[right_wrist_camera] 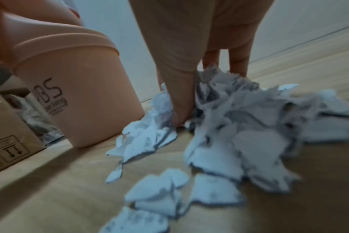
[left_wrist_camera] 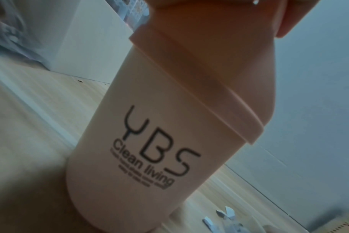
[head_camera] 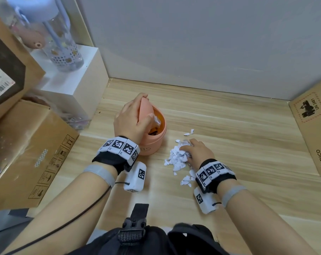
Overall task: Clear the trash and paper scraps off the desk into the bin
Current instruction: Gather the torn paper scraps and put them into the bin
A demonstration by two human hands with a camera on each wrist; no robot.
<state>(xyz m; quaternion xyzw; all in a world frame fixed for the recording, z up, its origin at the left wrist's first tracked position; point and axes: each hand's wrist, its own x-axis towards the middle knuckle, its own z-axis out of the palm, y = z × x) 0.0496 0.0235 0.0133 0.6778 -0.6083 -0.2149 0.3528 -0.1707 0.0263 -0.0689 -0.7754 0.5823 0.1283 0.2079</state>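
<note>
A pink desk bin (head_camera: 152,147) marked YBS (left_wrist_camera: 149,141) stands on the wooden desk (head_camera: 238,126). My left hand (head_camera: 137,115) grips its swing lid (head_camera: 146,107) and holds it tilted up, so the opening shows paper and dark trash inside. Right of the bin lies a pile of torn white paper scraps (head_camera: 176,159). My right hand (head_camera: 189,149) is down on that pile. In the right wrist view its thumb and fingers (right_wrist_camera: 181,78) dig into the paper scraps (right_wrist_camera: 239,134) and pinch a bunch beside the bin (right_wrist_camera: 86,97).
Two loose scraps (head_camera: 189,132) lie just beyond the pile. Cardboard boxes (head_camera: 27,153) crowd the left edge and a flat PICO box (head_camera: 312,129) the right. A white box (head_camera: 73,85) at back left carries a clear water bottle (head_camera: 64,43). A wall closes the back.
</note>
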